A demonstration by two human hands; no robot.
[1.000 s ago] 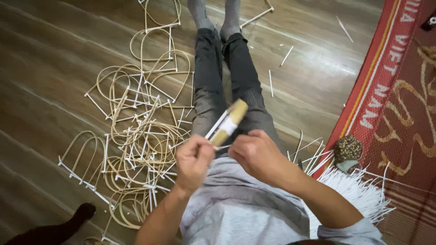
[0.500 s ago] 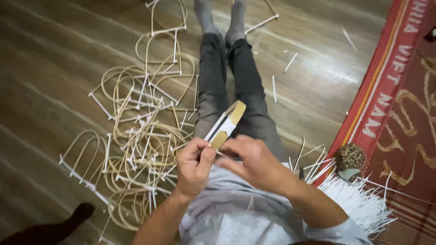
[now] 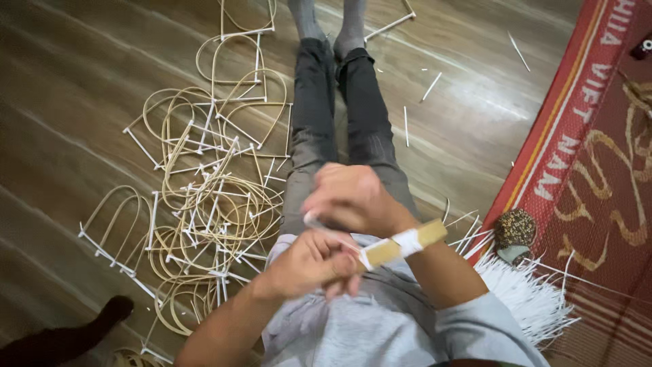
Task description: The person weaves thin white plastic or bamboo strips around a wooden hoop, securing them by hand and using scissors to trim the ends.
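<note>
1. The bamboo stick (image 3: 401,243) with its white tape band now lies nearly level across the person's lap, tip pointing toward the red mat (image 3: 598,170). Half a second ago it slanted up along the legs, so it has been swung round for work on another side.
2. The left hand (image 3: 309,261) is closed around the stick's near end, fingers curled tight.
3. The right hand (image 3: 353,197) has risen above the stick. It is loosely curled and seems to pinch a thin white strip (image 3: 319,223); motion blur hides the grip itself.
4. Left of the stick, the pile of bent cane hoops (image 3: 204,204) on the wooden floor (image 3: 75,102) is unchanged.
5. Right of the stick, the bundle of white strips (image 3: 523,292) lies as before.
</note>
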